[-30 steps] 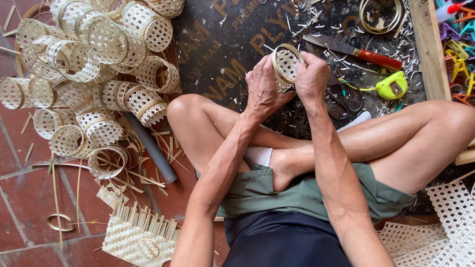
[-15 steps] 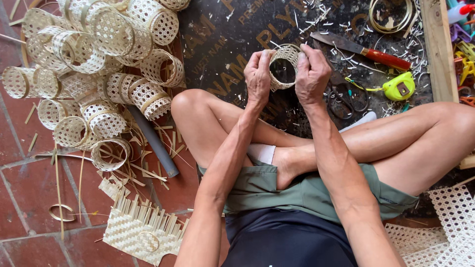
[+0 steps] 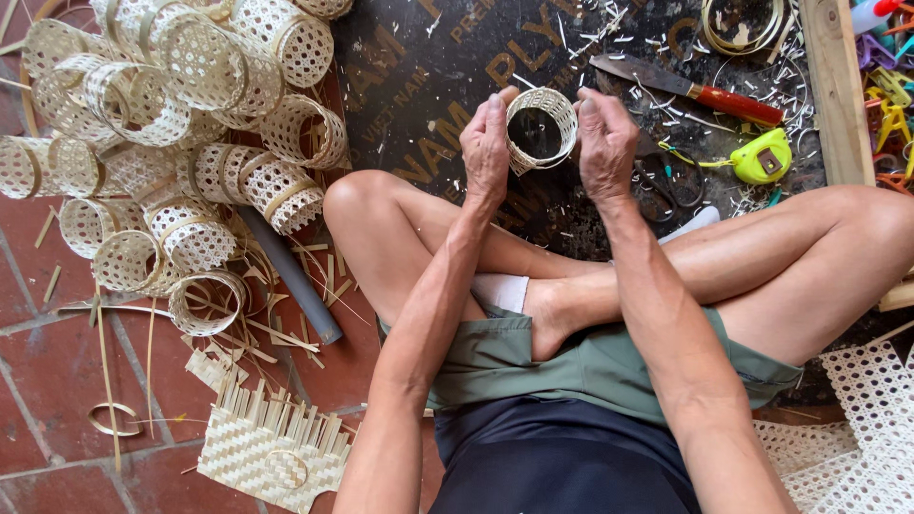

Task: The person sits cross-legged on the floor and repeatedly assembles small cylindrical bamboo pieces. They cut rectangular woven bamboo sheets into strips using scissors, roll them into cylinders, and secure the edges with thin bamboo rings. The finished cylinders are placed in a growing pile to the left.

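Note:
I sit cross-legged and hold a small woven cane ring (image 3: 542,127), an open cylinder with its opening facing me. My left hand (image 3: 486,145) grips its left side and my right hand (image 3: 606,143) grips its right side, above a dark printed board (image 3: 419,86) littered with shavings. The ring hangs in the air just beyond my knees.
A heap of finished woven cylinders (image 3: 181,124) lies at the left, with a grey pipe (image 3: 288,277) beside it. A red-handled knife (image 3: 685,88), yellow tape measure (image 3: 762,156), scissors (image 3: 664,183) and coiled cane (image 3: 743,24) lie on the board. A woven mat piece (image 3: 267,447) lies on the red tiles.
Both hands have turned the ring, so its opening now faces me, and they have spread slightly apart on its sides. The view has shifted a little.

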`<state>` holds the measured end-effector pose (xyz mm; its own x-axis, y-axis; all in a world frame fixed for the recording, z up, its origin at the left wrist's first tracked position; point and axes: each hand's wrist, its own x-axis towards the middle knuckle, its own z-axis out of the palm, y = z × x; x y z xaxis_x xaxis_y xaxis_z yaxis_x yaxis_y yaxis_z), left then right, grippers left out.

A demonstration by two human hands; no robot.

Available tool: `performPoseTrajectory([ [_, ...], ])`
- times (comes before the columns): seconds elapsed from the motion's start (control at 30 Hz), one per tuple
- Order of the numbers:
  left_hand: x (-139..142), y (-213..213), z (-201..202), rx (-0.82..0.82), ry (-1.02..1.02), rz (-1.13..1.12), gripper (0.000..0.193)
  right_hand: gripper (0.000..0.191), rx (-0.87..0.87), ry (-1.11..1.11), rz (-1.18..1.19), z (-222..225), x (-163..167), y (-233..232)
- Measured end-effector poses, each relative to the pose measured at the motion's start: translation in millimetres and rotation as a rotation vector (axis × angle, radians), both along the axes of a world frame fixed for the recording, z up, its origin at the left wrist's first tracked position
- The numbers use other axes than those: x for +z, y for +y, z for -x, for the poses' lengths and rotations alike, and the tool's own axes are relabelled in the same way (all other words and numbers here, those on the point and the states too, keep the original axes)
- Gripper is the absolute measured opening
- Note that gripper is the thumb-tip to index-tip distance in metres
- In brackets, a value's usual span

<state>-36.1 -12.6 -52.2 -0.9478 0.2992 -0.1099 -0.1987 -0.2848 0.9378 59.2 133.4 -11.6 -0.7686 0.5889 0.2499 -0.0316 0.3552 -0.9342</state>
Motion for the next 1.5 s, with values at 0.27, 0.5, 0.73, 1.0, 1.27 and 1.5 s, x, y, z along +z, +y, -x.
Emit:
performPoseTrajectory([
  [0.27,20.0,-49.2,10.9,0.037,0.127,0.298,0.042,0.029,0.081,-0.175,-0.639,-41.5,46.5,26.8],
  [0.5,25.7,-60.6,4.9,0.007,-0.059,0.5,0.057,0.048,0.331,-0.012,-0.918,-27.6,86.4,-25.0],
  [0.73,6.1,-61.4,2.1,0.013,-0.016,0.546,0.053,0.04,0.313,-0.038,-0.908,-26.8,92.1,-21.7],
  [1.0,26.7,-56.7,5.8,0.022,-0.245,0.518,0.053,0.046,0.319,-0.069,-0.937,-16.1,82.7,-25.9],
  [1.27,69.6,-54.3,-25.5,-0.226,-0.569,-0.13,0.037,0.051,0.07,-0.039,-0.251,-38.0,88.9,-32.2],
  [1.5,156.6,-39.6,3.4,-0.278,0.344,0.611,0.021,0.036,0.063,-0.065,-0.598,-63.7,77.6,41.4],
])
